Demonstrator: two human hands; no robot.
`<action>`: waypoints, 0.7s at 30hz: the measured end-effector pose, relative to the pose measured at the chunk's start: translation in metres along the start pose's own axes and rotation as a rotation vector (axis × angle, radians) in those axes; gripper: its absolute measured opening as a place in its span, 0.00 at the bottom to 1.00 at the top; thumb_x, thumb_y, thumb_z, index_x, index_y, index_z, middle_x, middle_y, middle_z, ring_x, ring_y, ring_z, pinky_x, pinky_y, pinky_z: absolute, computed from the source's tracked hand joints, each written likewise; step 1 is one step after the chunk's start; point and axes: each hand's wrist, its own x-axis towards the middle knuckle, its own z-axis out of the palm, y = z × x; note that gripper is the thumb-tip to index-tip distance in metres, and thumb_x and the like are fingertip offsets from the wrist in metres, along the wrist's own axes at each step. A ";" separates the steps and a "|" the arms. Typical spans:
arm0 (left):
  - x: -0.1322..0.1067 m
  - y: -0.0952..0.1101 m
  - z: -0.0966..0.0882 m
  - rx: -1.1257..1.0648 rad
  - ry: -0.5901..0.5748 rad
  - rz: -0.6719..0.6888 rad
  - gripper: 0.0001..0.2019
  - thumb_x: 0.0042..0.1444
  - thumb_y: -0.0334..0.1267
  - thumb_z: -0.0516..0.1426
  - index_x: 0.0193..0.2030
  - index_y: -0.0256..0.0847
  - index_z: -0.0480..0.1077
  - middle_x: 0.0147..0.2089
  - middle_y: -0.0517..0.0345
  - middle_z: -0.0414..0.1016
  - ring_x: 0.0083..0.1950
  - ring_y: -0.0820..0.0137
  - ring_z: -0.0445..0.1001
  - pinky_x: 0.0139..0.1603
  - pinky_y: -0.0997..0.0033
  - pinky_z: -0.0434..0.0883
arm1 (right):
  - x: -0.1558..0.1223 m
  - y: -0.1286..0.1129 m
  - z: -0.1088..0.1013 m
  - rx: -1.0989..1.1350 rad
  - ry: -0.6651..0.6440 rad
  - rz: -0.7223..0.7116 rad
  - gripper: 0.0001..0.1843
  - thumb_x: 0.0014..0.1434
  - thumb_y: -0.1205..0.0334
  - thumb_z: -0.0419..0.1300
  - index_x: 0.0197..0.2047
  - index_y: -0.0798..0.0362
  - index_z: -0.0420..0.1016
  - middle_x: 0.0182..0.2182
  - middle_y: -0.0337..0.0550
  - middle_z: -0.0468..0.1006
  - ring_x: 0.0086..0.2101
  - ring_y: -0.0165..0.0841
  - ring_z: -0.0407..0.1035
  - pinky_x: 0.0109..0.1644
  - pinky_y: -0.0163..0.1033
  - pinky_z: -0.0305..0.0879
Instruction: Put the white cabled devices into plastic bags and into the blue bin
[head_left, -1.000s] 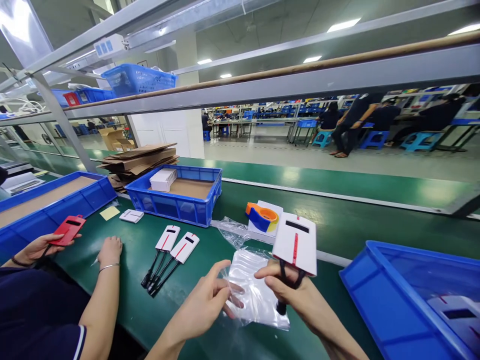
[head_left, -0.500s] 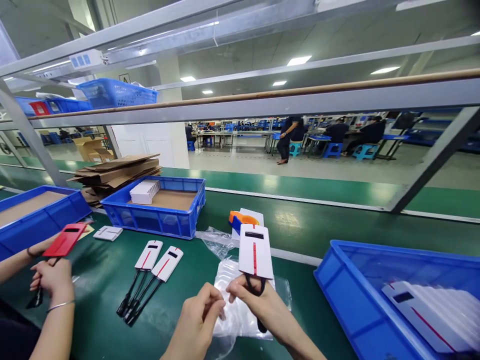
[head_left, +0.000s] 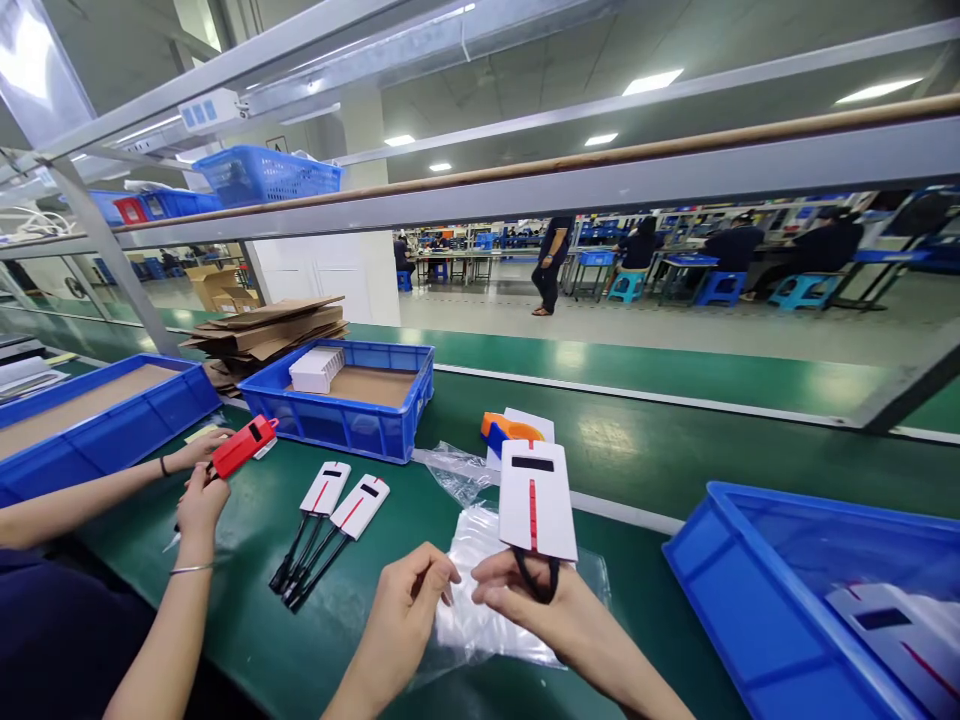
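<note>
My right hand (head_left: 529,600) is closed around the black cables of a flat white device (head_left: 536,500) with a dark window and a red stripe. The device stands tilted up above the hand, its stripe side toward me. Just to the left, my left hand (head_left: 397,620) has thumb and fingertips pressed together; anything between them is hidden. Beneath both hands lies a stack of clear plastic bags (head_left: 480,545). Left of my hands, two similar white devices (head_left: 361,506) with black cables rest on the green table (head_left: 300,660).
At the left, a co-worker's hands (head_left: 201,500) hold a red device (head_left: 244,446). Blue bins stand at the back (head_left: 352,425), far left (head_left: 150,420) and right (head_left: 720,580), the right one holding white devices. Orange and blue tape rolls (head_left: 510,430) lie behind the bags.
The view has shifted, with objects on the table appearing farther right. The co-worker's red device has moved rightward and turned. My right hand still holds the white device, and my left fingers stay together.
</note>
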 end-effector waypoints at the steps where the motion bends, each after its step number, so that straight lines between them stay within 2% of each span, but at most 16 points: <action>1: 0.000 0.000 0.000 0.018 0.029 -0.003 0.24 0.71 0.56 0.50 0.34 0.39 0.72 0.27 0.62 0.65 0.27 0.71 0.61 0.30 0.73 0.57 | -0.001 -0.002 0.001 -0.030 -0.003 0.005 0.11 0.59 0.51 0.67 0.39 0.50 0.82 0.34 0.43 0.85 0.38 0.42 0.76 0.44 0.43 0.69; 4: 0.001 0.001 -0.001 0.055 0.125 -0.011 0.26 0.71 0.59 0.48 0.32 0.40 0.70 0.25 0.64 0.60 0.27 0.71 0.59 0.30 0.72 0.56 | -0.006 -0.008 0.004 -0.155 -0.064 0.001 0.15 0.64 0.49 0.62 0.34 0.50 0.80 0.34 0.43 0.83 0.38 0.41 0.74 0.43 0.42 0.67; 7: 0.003 -0.002 -0.002 0.018 0.165 -0.031 0.28 0.69 0.62 0.47 0.31 0.40 0.67 0.24 0.66 0.57 0.26 0.71 0.57 0.29 0.72 0.55 | -0.010 -0.010 0.002 -0.238 -0.072 -0.041 0.18 0.66 0.44 0.60 0.37 0.49 0.78 0.37 0.44 0.81 0.37 0.41 0.72 0.41 0.40 0.66; 9: 0.005 -0.006 -0.005 -0.027 0.163 -0.039 0.29 0.68 0.65 0.47 0.30 0.41 0.66 0.23 0.66 0.56 0.26 0.72 0.56 0.29 0.72 0.55 | -0.010 -0.007 -0.003 -0.318 0.001 -0.036 0.22 0.65 0.38 0.59 0.37 0.49 0.76 0.32 0.43 0.78 0.32 0.39 0.69 0.34 0.40 0.63; 11: 0.007 -0.011 -0.010 -0.067 0.151 -0.037 0.29 0.68 0.65 0.48 0.30 0.41 0.66 0.23 0.66 0.55 0.26 0.72 0.55 0.29 0.72 0.55 | -0.008 -0.004 -0.010 -0.431 0.099 0.013 0.27 0.62 0.34 0.58 0.29 0.50 0.73 0.23 0.42 0.72 0.26 0.37 0.64 0.28 0.40 0.57; 13: 0.008 -0.016 -0.017 -0.102 0.141 -0.035 0.29 0.68 0.65 0.49 0.31 0.40 0.66 0.24 0.66 0.57 0.26 0.73 0.55 0.28 0.72 0.54 | -0.006 -0.002 -0.018 -0.525 0.212 0.040 0.30 0.58 0.31 0.57 0.20 0.48 0.65 0.18 0.42 0.68 0.22 0.36 0.61 0.26 0.40 0.54; 15: 0.009 -0.020 -0.025 -0.136 0.136 -0.034 0.28 0.67 0.65 0.50 0.31 0.40 0.66 0.25 0.66 0.58 0.26 0.73 0.54 0.28 0.73 0.53 | -0.005 -0.002 -0.026 -0.594 0.314 0.007 0.31 0.57 0.30 0.56 0.17 0.46 0.60 0.17 0.43 0.68 0.21 0.36 0.61 0.25 0.40 0.54; 16: 0.010 -0.022 -0.030 -0.149 0.129 -0.033 0.28 0.67 0.65 0.50 0.31 0.40 0.66 0.25 0.66 0.58 0.26 0.74 0.53 0.27 0.73 0.53 | -0.005 -0.002 -0.030 -0.629 0.348 -0.026 0.31 0.58 0.31 0.55 0.17 0.47 0.61 0.17 0.43 0.68 0.20 0.36 0.61 0.24 0.40 0.54; 18: 0.011 -0.023 -0.038 -0.169 0.110 -0.027 0.29 0.65 0.67 0.51 0.30 0.40 0.65 0.24 0.67 0.56 0.25 0.74 0.52 0.27 0.73 0.53 | -0.009 -0.005 -0.038 -0.690 0.346 -0.103 0.31 0.63 0.35 0.53 0.20 0.49 0.69 0.18 0.43 0.72 0.21 0.37 0.65 0.24 0.39 0.58; 21: 0.013 -0.025 -0.046 -0.186 0.076 -0.013 0.30 0.64 0.69 0.51 0.28 0.41 0.65 0.22 0.68 0.54 0.24 0.74 0.51 0.26 0.73 0.52 | -0.019 -0.011 -0.050 -0.745 0.252 -0.209 0.25 0.67 0.42 0.53 0.35 0.53 0.82 0.23 0.42 0.80 0.23 0.38 0.72 0.25 0.36 0.67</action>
